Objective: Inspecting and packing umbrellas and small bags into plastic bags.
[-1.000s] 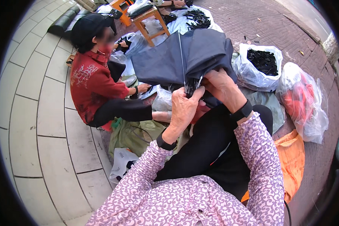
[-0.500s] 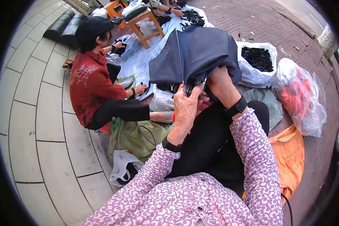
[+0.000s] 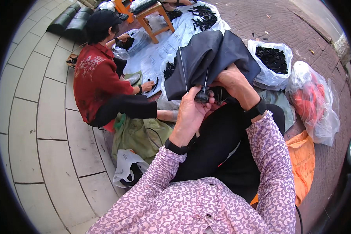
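Dark navy cloth umbrella canopy [image 3: 222, 50] turns, baring a small rounded black part [image 3: 201, 97] | canopy at 1 o'clock | left hand [image 3: 191, 112]: fingers grasp the part; right hand [image 3: 238, 85]: curled by cloth, hold unclear | likely step: fingerwork at the part; next move calls for steady pinch

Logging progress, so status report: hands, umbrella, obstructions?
Left hand holds black fitting; right hand against umbrella cloth. Cloth slack, metal ribs showing. No obstruction seen at hands.

A head-worn fisheye camera looks steeply downward.
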The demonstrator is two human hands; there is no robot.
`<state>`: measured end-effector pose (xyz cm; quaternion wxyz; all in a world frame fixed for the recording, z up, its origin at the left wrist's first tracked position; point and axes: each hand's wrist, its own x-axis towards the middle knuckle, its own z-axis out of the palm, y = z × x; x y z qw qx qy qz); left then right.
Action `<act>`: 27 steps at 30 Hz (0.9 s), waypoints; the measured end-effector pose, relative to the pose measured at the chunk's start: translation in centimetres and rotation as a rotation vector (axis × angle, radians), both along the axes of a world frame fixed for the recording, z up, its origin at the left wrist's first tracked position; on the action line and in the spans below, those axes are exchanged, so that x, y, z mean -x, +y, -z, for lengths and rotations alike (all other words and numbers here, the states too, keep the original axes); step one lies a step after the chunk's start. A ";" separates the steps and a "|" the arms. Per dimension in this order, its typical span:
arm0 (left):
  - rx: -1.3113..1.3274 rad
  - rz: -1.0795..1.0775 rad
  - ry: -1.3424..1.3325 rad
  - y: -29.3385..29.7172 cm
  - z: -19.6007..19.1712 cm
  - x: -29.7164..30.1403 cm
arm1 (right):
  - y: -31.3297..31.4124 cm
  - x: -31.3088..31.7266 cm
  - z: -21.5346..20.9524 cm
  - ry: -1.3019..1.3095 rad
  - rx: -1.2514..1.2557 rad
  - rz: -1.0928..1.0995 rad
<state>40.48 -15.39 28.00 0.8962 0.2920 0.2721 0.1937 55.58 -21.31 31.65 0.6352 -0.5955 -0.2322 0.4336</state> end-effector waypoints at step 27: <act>0.129 -0.100 0.091 2.9 4.8 -2.9 | 0.0 1.5 2.8 -0.833 0.151 0.005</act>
